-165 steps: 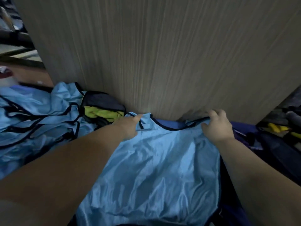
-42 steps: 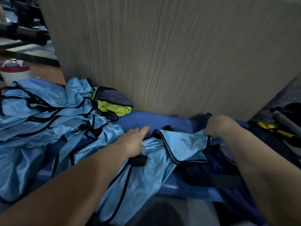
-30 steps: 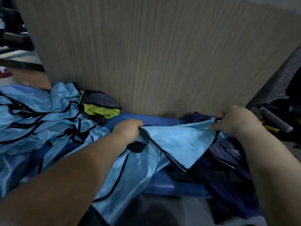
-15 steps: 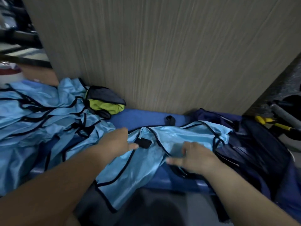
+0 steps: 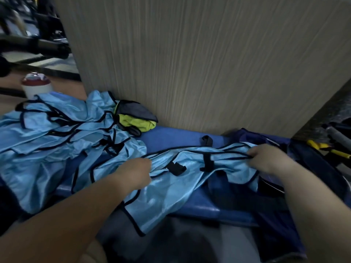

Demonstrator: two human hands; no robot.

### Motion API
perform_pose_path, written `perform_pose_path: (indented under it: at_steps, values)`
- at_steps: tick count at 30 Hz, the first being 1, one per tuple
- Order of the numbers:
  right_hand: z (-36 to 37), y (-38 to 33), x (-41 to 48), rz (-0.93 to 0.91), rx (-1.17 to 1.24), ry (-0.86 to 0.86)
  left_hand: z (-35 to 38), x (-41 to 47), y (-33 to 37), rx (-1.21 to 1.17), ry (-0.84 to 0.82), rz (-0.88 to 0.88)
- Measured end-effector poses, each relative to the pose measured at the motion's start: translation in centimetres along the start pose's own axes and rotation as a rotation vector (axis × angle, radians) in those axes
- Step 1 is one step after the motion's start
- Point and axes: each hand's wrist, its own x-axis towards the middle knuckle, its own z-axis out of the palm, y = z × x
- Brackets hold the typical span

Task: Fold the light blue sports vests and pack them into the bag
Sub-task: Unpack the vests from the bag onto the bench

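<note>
A light blue vest (image 5: 171, 188) with black trim lies crumpled across the blue bench (image 5: 176, 138), its lower part hanging over the front edge. My left hand (image 5: 135, 172) grips the vest's left side with curled fingers. My right hand (image 5: 266, 158) pinches its black-trimmed upper edge on the right. A dark navy bag (image 5: 313, 168) lies at the bench's right end, partly under the vest and my right arm. A heap of several more light blue vests (image 5: 57, 135) covers the bench's left part.
A wood-grain panel (image 5: 199, 63) rises right behind the bench. A grey and neon-yellow pouch (image 5: 136, 118) sits against it. A white cup with a red lid (image 5: 36, 86) stands far left. Yellow-handled tools (image 5: 322, 149) lie at the far right.
My right hand has moved from the vest's lower middle up and right to its top edge. The vest is now pulled wider between both hands. The view has shifted slightly right.
</note>
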Motion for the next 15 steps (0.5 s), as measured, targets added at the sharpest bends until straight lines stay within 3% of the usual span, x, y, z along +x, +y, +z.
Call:
perform_pose_path:
  at_steps: [6,8,11,15]
  values:
    - [-3.0,0.3,4.0,0.131,0.24,0.368,-0.5,1.1,-2.2,-0.186,0.123,-0.083]
    - [-1.9,-0.7,5.8,0.131,0.191,0.311,-0.2,1.5,-2.6,-0.156,0.141,-0.102]
    - [0.7,-1.3,7.8,0.213,-0.036,0.022,0.9,2.1,-3.0,-0.035,0.156,-0.072]
    - [3.0,-0.6,6.2,0.315,-0.237,0.085,1.6,2.8,-3.4,0.078,0.147,-0.071]
